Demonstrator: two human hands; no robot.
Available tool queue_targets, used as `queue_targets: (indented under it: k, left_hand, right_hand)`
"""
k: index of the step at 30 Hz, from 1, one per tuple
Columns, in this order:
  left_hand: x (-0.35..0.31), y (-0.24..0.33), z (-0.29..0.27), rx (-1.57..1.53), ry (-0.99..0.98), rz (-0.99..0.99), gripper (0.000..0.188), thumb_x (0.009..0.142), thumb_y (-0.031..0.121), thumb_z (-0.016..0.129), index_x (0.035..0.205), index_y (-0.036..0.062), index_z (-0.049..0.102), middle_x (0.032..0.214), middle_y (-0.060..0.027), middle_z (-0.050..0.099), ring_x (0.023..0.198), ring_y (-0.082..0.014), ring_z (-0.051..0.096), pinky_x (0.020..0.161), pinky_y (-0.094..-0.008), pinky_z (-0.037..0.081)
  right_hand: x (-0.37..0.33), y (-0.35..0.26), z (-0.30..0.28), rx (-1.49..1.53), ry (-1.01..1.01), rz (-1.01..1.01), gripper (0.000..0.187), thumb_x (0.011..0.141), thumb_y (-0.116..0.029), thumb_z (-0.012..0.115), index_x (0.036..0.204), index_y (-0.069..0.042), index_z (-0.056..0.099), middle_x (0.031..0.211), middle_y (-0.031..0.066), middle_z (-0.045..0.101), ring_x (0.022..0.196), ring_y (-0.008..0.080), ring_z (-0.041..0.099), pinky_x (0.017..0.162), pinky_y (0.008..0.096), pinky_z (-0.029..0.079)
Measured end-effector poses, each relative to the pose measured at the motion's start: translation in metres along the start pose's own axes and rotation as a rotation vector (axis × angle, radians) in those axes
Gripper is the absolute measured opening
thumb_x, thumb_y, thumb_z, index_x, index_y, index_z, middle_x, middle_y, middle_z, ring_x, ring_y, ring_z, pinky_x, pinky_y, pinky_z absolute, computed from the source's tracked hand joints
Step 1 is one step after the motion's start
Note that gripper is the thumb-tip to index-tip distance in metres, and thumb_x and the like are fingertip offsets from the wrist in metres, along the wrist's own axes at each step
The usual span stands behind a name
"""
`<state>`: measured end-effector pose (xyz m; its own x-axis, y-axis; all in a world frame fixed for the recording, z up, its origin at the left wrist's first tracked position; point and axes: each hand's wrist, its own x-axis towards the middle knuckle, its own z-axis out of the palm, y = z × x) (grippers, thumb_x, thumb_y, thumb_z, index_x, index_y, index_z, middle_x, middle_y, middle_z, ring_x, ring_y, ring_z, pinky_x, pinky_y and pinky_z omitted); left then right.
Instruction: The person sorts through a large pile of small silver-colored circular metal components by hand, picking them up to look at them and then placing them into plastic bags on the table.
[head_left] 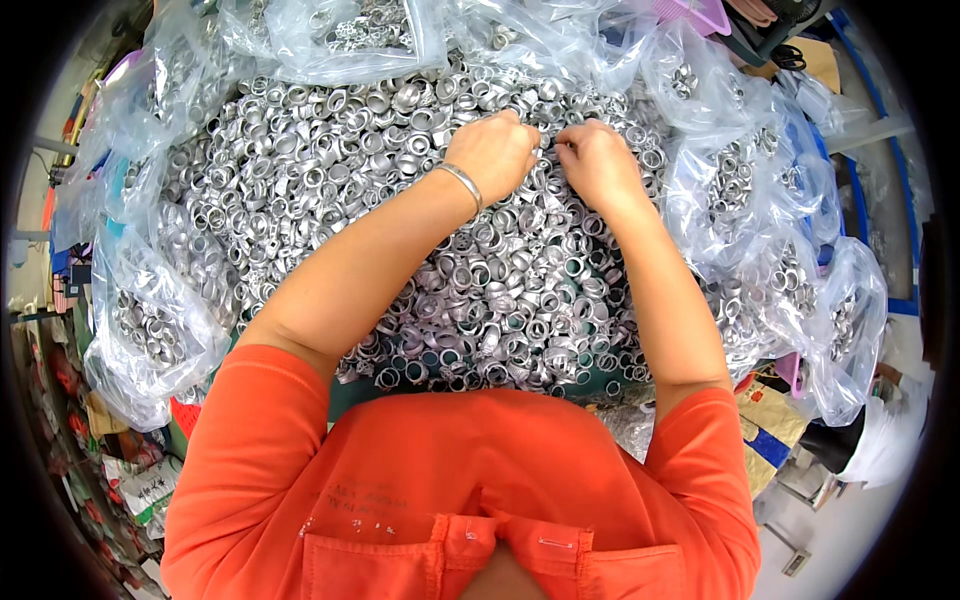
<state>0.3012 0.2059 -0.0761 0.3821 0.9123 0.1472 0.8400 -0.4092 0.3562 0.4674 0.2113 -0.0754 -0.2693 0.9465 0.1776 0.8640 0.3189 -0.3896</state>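
- Your left hand [492, 150] rests knuckles-up on the far middle of the heap of silver metal rings [400, 220], fingers curled down into the pile; its grip looks closed, but what it pinches is hidden under the fingers.
- A thin silver bangle [462, 184] sits on your left wrist.
- Your right hand [598, 165] lies just beside the left, the two nearly touching at the fingertips; its fingers are also curled together, and you cannot tell from here whether a ring sits between them.
- The rings cover the bench [345, 398] from your chest to the far edge, piled loosely, some upright, some on their sides; a strip of dark green surface shows only at the near edge, under your left arm.
- Clear plastic bags [150, 330] part-filled with the same rings lie on your left, touching the heap.
- More clear bags of rings [745, 190] crowd the right side, and another lies across the far edge.
- Your orange sleeves [250, 440] fill the lower part of the view, both forearms reaching forward over the pile.
- A blue frame [868, 210] runs along the far right, beyond the bags.
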Motion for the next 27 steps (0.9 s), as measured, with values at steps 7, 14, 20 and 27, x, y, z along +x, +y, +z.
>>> queue_targets:
  k: [7,14,20,27]
  left_hand:
    - [-0.003,-0.006,-0.024,-0.064,0.112,0.000,0.011,0.074,0.016,0.061,0.075,0.0056,0.064,0.077,-0.0146,0.062,0.073,-0.0323,0.061,0.066,-0.0414,0.049]
    - [0.040,-0.014,-0.012,0.062,0.186,-0.107,0.017,0.077,0.022,0.060,0.080,0.0058,0.066,0.085,-0.0149,0.063,0.082,-0.0328,0.062,0.072,-0.0416,0.050]
    - [0.059,-0.015,0.001,0.104,0.113,-0.173,0.014,0.076,0.021,0.062,0.079,0.0079,0.066,0.086,-0.0145,0.063,0.084,-0.0324,0.062,0.075,-0.0425,0.049]
    - [0.015,-0.024,-0.008,-0.671,0.244,-0.151,0.014,0.074,0.016,0.071,0.083,0.0057,0.066,0.083,-0.0056,0.061,0.066,-0.0177,0.056,0.062,-0.0270,0.045]
  right_hand:
    - [0.015,-0.006,0.009,-0.147,-0.094,0.006,0.014,0.078,-0.017,0.060,0.086,-0.007,0.067,0.091,0.0116,0.062,0.085,0.0313,0.060,0.073,0.0410,0.048]
    - [0.035,-0.008,-0.004,-0.020,0.171,0.007,0.026,0.079,-0.012,0.055,0.105,-0.011,0.060,0.101,0.0139,0.060,0.091,0.0325,0.059,0.078,0.0423,0.048]
    - [0.053,0.007,0.011,0.003,0.160,0.109,0.019,0.077,-0.016,0.060,0.096,-0.012,0.064,0.101,0.0132,0.058,0.089,0.0336,0.059,0.075,0.0420,0.048]
    - [0.033,0.011,-0.014,1.270,-0.081,0.428,0.015,0.087,-0.018,0.059,0.089,-0.003,0.058,0.096,0.0087,0.060,0.051,0.0037,0.037,0.044,0.0174,0.031]
